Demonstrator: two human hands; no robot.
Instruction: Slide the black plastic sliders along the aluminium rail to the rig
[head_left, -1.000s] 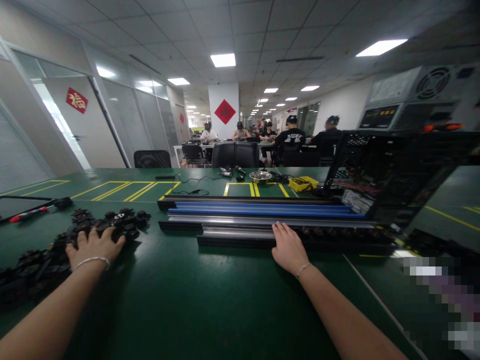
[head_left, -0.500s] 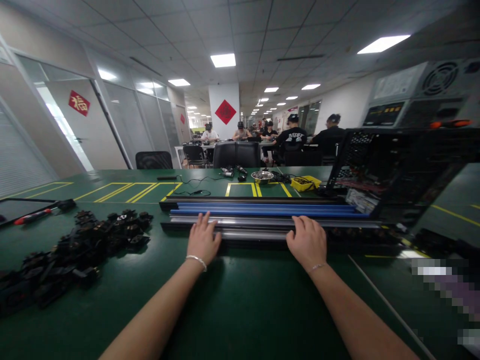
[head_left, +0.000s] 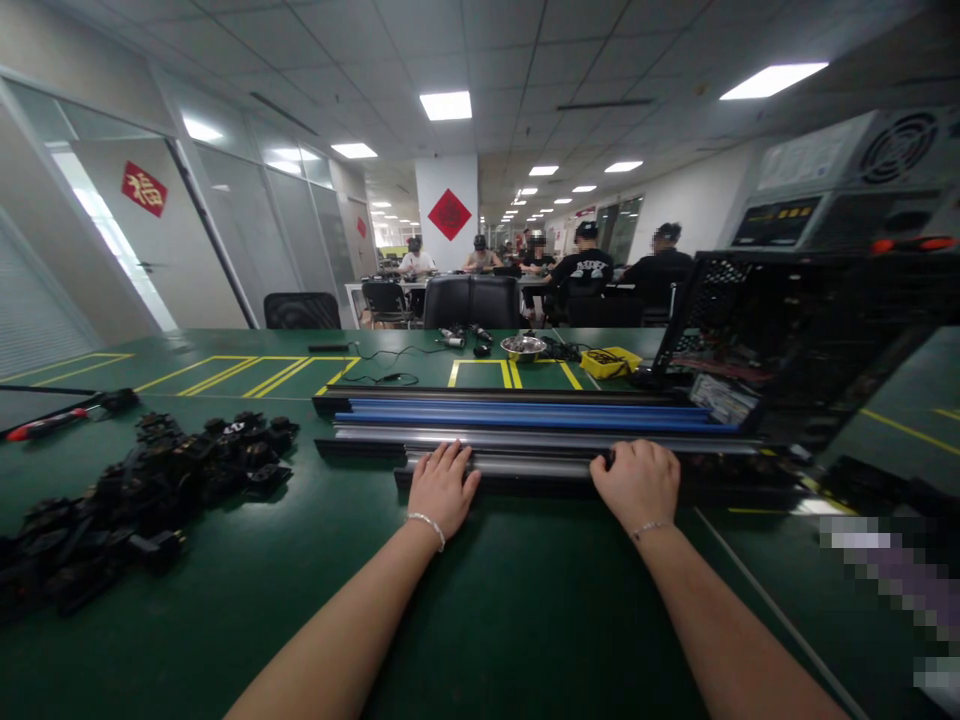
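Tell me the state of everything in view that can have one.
Left grip: open, on the nearest rail
Right grip: fingers curled, hold unclear
Black parts: loosely heaped
Computer case: open-sided, insides showing
Metal bowl: holding small items
Yellow tray: holding dark items
Red-handled tool: lying down
Ceiling lights: lit

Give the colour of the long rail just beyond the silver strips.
Blue. The rail shows in the head view, the only one.

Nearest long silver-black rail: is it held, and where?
Cannot be told: left hand lies over the rail near its left end; right hand curls farther right.
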